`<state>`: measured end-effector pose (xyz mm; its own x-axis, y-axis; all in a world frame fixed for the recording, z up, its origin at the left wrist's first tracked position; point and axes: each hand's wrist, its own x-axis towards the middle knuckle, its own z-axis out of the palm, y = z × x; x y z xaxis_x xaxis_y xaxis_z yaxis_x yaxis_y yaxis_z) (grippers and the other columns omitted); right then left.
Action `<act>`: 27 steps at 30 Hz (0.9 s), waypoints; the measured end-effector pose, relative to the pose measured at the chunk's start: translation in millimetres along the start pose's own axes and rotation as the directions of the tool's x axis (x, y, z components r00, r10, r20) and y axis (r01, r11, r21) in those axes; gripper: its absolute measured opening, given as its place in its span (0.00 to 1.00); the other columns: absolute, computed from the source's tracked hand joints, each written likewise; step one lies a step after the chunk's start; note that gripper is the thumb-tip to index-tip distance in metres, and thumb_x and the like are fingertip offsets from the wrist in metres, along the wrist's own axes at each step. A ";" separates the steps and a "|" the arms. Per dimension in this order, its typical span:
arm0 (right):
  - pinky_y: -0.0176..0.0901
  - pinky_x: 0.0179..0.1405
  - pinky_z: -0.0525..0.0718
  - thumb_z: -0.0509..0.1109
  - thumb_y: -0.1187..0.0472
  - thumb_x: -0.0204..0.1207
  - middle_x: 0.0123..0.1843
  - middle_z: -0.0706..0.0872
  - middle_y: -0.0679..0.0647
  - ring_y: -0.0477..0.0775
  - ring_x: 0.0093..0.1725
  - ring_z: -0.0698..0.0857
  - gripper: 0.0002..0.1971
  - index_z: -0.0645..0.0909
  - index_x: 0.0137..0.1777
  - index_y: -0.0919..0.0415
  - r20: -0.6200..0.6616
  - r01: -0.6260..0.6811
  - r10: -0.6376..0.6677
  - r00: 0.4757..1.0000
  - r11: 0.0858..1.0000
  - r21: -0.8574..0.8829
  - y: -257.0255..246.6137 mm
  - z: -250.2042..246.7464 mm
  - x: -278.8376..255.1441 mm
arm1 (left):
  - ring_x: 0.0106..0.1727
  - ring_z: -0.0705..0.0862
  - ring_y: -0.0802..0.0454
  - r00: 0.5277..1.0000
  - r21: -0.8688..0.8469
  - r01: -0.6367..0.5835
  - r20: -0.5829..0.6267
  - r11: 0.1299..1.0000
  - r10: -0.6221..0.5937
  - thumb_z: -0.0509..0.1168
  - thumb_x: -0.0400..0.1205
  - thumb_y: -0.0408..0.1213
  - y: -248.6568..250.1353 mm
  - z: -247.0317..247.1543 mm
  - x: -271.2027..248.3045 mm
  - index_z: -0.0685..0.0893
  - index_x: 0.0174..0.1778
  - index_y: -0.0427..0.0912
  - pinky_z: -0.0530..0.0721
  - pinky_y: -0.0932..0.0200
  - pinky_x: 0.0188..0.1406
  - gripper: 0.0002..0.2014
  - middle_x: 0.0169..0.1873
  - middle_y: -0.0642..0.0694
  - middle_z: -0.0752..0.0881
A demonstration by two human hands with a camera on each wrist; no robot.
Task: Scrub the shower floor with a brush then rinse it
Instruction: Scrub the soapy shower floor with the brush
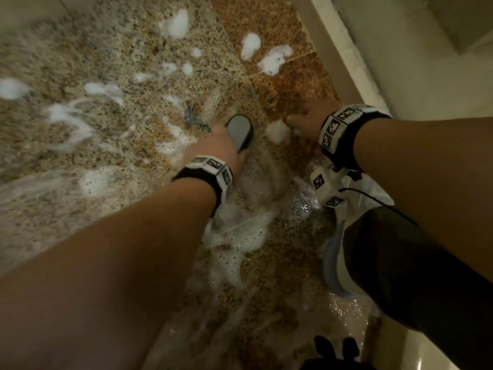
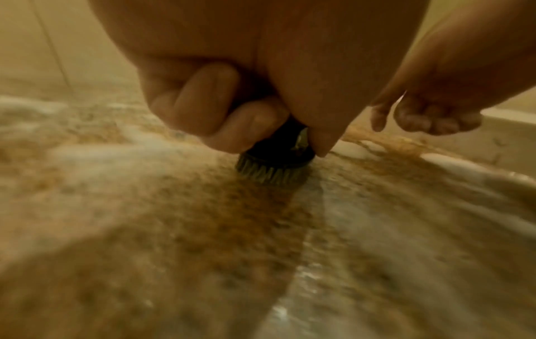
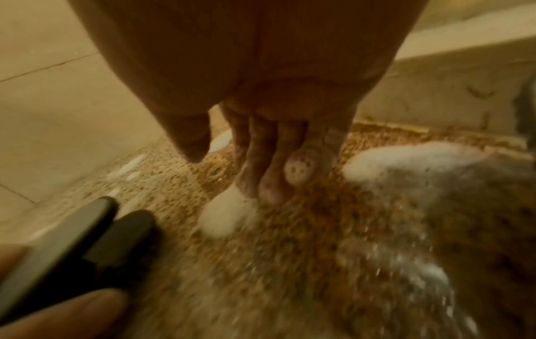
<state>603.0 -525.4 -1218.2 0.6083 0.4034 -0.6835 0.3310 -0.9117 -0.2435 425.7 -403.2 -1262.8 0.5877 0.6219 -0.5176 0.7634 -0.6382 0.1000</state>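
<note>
Scrubbing in progress on a sudsy shower floor, rinse not yet done.

The left hand (image 1: 221,148) curls its fingers (image 2: 203,91) round the dark brush (image 2: 275,160), whose bristles press on the speckled shower floor (image 1: 80,129) near the middle of the wet patch. The right hand (image 1: 309,118) rests just beside it with fingers (image 3: 261,160) held straight and close together, tips touching the floor by a blob of foam (image 1: 277,130). Suds lie scattered across most of the floor (the far tiles by the wall (image 1: 400,62) carry only a few clumps), so scrubbing appears well under way, while the rinse seems wholly left to do. No bucket, basin or other container shows in any view.
</note>
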 end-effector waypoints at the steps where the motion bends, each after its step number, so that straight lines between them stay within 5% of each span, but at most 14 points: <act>1: 0.59 0.44 0.92 0.62 0.37 0.85 0.47 0.93 0.62 0.64 0.43 0.91 0.31 0.77 0.68 0.66 0.102 -0.011 0.001 0.995 0.996 0.091 -5.1 7.4 -3.5 | 0.35 0.84 0.41 1.000 -0.026 0.006 0.025 1.000 -0.005 0.66 0.80 0.66 7.6 7.9 -3.0 0.66 0.76 0.41 0.88 0.47 0.36 0.38 0.39 0.43 0.82; 3: 0.55 0.32 0.90 0.65 0.32 0.80 0.35 0.92 0.63 0.63 0.31 0.91 0.33 0.73 0.62 0.66 0.287 -0.092 0.032 0.958 0.976 0.200 -16.0 21.6 -11.8 | 0.36 0.83 0.41 0.996 -0.078 -0.014 0.086 0.997 0.021 0.67 0.80 0.65 23.1 18.4 -8.6 0.66 0.75 0.40 0.85 0.49 0.33 0.38 0.43 0.42 0.83; 5: 0.51 0.32 0.90 0.67 0.27 0.75 0.34 0.92 0.64 0.61 0.31 0.92 0.39 0.78 0.59 0.69 0.357 -0.097 0.037 0.934 0.984 0.152 -25.9 31.1 -14.3 | 0.38 0.83 0.44 0.975 -0.104 -0.127 0.169 0.986 0.143 0.65 0.82 0.63 35.6 23.6 -12.3 0.59 0.84 0.41 0.85 0.50 0.33 0.42 0.56 0.40 0.85; 7: 0.54 0.40 0.92 0.69 0.27 0.73 0.39 0.92 0.64 0.62 0.35 0.92 0.40 0.80 0.56 0.69 0.301 -0.074 0.045 0.953 0.994 0.085 -32.1 35.6 -12.4 | 0.41 0.83 0.47 0.939 -0.188 -0.240 0.205 0.952 0.277 0.64 0.83 0.61 35.2 23.0 -14.8 0.56 0.87 0.44 0.87 0.51 0.37 0.42 0.62 0.41 0.83; 10: 0.58 0.48 0.91 0.74 0.30 0.72 0.47 0.88 0.62 0.64 0.44 0.90 0.36 0.78 0.60 0.64 0.211 -0.072 0.055 0.976 0.995 0.073 -34.2 39.1 -8.2 | 0.44 0.82 0.54 0.915 -0.355 -0.291 0.170 0.888 0.367 0.70 0.75 0.68 8.0 16.2 -21.9 0.67 0.78 0.51 0.82 0.55 0.40 0.40 0.59 0.51 0.81; 13: 0.48 0.38 0.83 0.73 0.29 0.71 0.45 0.81 0.55 0.56 0.39 0.83 0.39 0.76 0.66 0.62 0.130 -0.020 0.029 0.991 0.997 -0.069 -42.4 46.0 -10.5 | 0.55 0.80 0.45 0.970 -0.130 -0.239 -0.072 0.962 0.232 0.65 0.76 0.68 -33.8 22.4 -26.0 0.74 0.59 0.51 0.82 0.45 0.55 0.27 0.57 0.47 0.80; 15: 0.48 0.38 0.84 0.73 0.31 0.73 0.46 0.79 0.54 0.54 0.39 0.81 0.40 0.72 0.73 0.61 0.100 0.011 -0.001 0.995 0.995 -0.097 -50.0 55.4 -12.7 | 0.72 0.73 0.36 0.976 -0.038 -0.038 -0.214 0.999 0.028 0.62 0.78 0.67 -56.5 27.0 -31.0 0.74 0.69 0.50 0.75 0.36 0.70 0.30 0.72 0.39 0.75; 17: 0.52 0.46 0.89 0.72 0.34 0.75 0.51 0.83 0.55 0.55 0.43 0.84 0.39 0.71 0.76 0.60 0.078 0.045 -0.036 0.996 0.992 -0.118 -52.6 63.2 -13.8 | 0.86 0.55 0.30 0.977 -0.059 0.158 -0.133 0.986 -0.165 0.60 0.76 0.75 -69.6 30.5 -35.3 0.59 0.84 0.53 0.60 0.27 0.79 0.45 0.87 0.35 0.53; 20: 0.53 0.45 0.89 0.69 0.35 0.77 0.64 0.82 0.61 0.60 0.46 0.85 0.35 0.73 0.74 0.60 0.030 0.042 -0.037 0.999 0.983 -0.177 -44.4 60.5 -9.7 | 0.86 0.31 0.29 0.957 -0.124 0.286 0.081 0.950 -0.278 0.56 0.65 0.87 -74.5 35.9 -37.2 0.31 0.86 0.66 0.41 0.19 0.79 0.61 0.86 0.37 0.27; 22: 0.52 0.41 0.87 0.68 0.37 0.80 0.67 0.80 0.64 0.62 0.46 0.85 0.33 0.74 0.72 0.65 -0.046 -0.026 0.018 0.999 0.982 -0.187 -35.4 47.1 -6.5 | 0.84 0.26 0.28 0.947 -0.140 0.308 0.142 0.941 -0.289 0.56 0.59 0.90 -71.0 34.9 -35.0 0.21 0.81 0.67 0.37 0.16 0.77 0.67 0.83 0.36 0.21; 25: 0.57 0.53 0.88 0.67 0.44 0.84 0.65 0.83 0.66 0.66 0.53 0.85 0.32 0.71 0.76 0.69 -0.137 -0.121 0.109 0.985 0.990 -0.078 -22.4 32.3 1.8 | 0.83 0.23 0.27 0.940 -0.143 0.315 0.181 0.938 -0.288 0.58 0.55 0.91 -68.0 33.8 -33.5 0.17 0.78 0.66 0.37 0.15 0.77 0.71 0.80 0.35 0.18; 27: 0.56 0.52 0.88 0.68 0.44 0.83 0.64 0.84 0.65 0.65 0.48 0.84 0.35 0.68 0.80 0.69 -0.164 -0.147 0.145 0.976 0.989 -0.002 -22.6 30.6 7.1 | 0.82 0.23 0.26 0.941 -0.153 0.316 0.176 0.936 -0.289 0.58 0.53 0.91 -69.9 34.7 -32.7 0.15 0.77 0.65 0.38 0.14 0.76 0.72 0.80 0.35 0.17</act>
<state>577.7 -504.4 -1238.6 0.7597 0.2746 -0.5895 0.2394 -0.9609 -0.1390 343.8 -394.7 -1282.3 0.2849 0.6897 -0.6657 0.9417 -0.3312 0.0599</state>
